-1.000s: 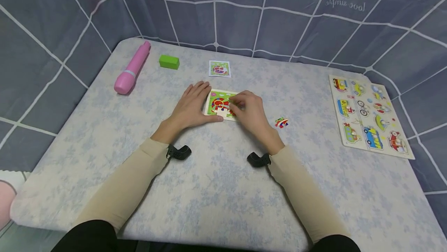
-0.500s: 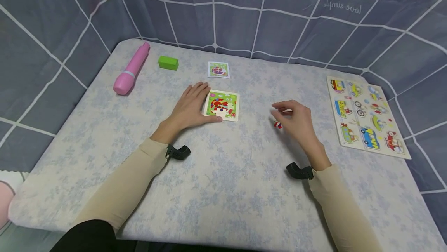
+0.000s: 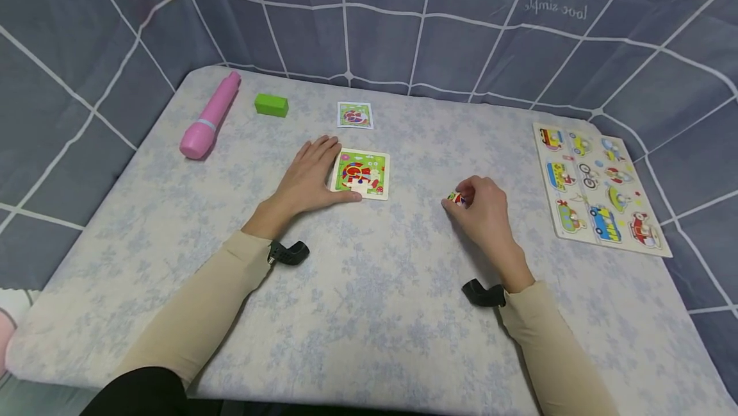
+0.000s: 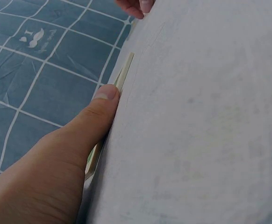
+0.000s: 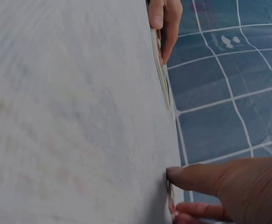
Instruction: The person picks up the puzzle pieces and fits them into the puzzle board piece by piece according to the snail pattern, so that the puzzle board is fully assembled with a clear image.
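My left hand [image 3: 307,177] rests on the table with its fingers straight, against the left side of a small square jigsaw puzzle [image 3: 376,171]. Its thumb lies along the puzzle's lower edge, as the left wrist view also shows. The puzzle has a green and red picture, with a pale gap at the lower middle. To the right, my right hand [image 3: 484,211] pinches a small colourful puzzle piece [image 3: 457,199] between thumb and fingertips. In the right wrist view that piece [image 5: 170,198] stands low at the table surface; the fingers partly cover it.
Behind the puzzle lies a small picture card [image 3: 355,115]. A green block [image 3: 271,105] and a pink wand-like object [image 3: 210,116] are at the back left. A large peg board of vehicles [image 3: 599,188] lies at the right. Grey gridded curtains [image 3: 386,44] border the table.
My right hand has left the puzzle, moved right to the loose piece and now pinches it. The left hand has stayed at the puzzle. The head view has shifted slightly.
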Tool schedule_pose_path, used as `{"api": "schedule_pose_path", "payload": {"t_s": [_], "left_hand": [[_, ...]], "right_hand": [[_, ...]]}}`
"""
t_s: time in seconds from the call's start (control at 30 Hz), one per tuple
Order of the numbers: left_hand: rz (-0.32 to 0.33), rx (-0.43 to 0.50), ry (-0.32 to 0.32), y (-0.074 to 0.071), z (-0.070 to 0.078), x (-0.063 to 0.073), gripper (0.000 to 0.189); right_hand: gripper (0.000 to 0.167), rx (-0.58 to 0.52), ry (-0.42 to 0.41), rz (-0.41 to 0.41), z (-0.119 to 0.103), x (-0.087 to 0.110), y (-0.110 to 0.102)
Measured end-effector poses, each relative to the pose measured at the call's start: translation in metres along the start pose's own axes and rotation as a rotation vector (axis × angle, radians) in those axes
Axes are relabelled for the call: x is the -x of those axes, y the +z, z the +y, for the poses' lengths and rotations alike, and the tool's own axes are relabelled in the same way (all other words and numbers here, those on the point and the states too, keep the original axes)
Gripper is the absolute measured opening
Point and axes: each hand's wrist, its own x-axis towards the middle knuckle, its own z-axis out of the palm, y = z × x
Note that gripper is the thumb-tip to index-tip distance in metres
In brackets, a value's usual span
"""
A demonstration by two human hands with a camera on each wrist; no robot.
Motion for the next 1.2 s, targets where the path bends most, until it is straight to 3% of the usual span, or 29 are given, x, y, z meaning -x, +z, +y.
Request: {"api": "schedule_pose_path", "payload": {"t_s": [0.1,0.2,0.37,0.47,0.6,0.83,1.0,1.2], "left_hand": [[-0.002,-0.003,0.000,0.000,0.000,0.000,0.121],[-0.005,-0.005,-0.002,0.000,0.000,-0.001,0.122],[-0.002,0.003,-0.002,-0.001,0.000,0.000,0.122],[-0.003,0.005,-0.003,-0.001,0.000,0.001,0.122],[-0.002,0.007,-0.004,-0.001,0.000,0.001,0.122],[0.003,0.007,0.002,0.000,0.000,0.001,0.122],[0.006,0.007,0.008,0.000,0.000,0.001,0.122],[0.006,-0.001,0.003,0.000,0.000,0.001,0.122]], "right_hand": [[0.024,-0.065,-0.050,-0.022,0.002,0.000,0.000],[0.028,-0.085,-0.085,-0.024,0.006,0.000,-0.001],[0.033,-0.037,-0.051,0.010,0.010,0.000,-0.004],[0.029,-0.051,-0.038,-0.017,0.011,0.000,-0.005],[0.028,-0.108,-0.062,-0.057,0.012,0.000,-0.004],[0.028,-0.233,-0.104,-0.057,0.010,-0.006,-0.002],[0.024,-0.356,-0.071,-0.084,-0.014,-0.018,0.007],[0.019,-0.412,-0.038,-0.124,-0.062,-0.038,0.040]]}}
